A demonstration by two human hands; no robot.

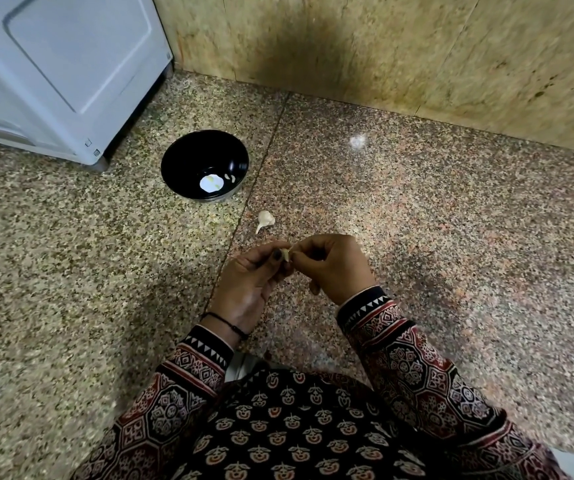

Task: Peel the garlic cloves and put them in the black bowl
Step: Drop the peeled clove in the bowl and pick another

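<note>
A pale garlic clove [286, 254] is held between both hands low in the middle of the head view. My left hand [254, 278] pinches it from the left with thumb and fingertips. My right hand [330, 268] pinches its right side with curled fingers. A partial garlic bulb with a stem [265, 220] lies on the floor just beyond the hands. The black bowl [181, 168] stands further back to the left, with a peeled clove or two [230, 177] inside beside a white glare spot.
I sit on a speckled granite floor [417, 220]. A white appliance [64, 71] stands at the back left, close to the bowl. A yellowish stone wall [382, 46] runs along the back. My patterned sleeves and lap fill the bottom.
</note>
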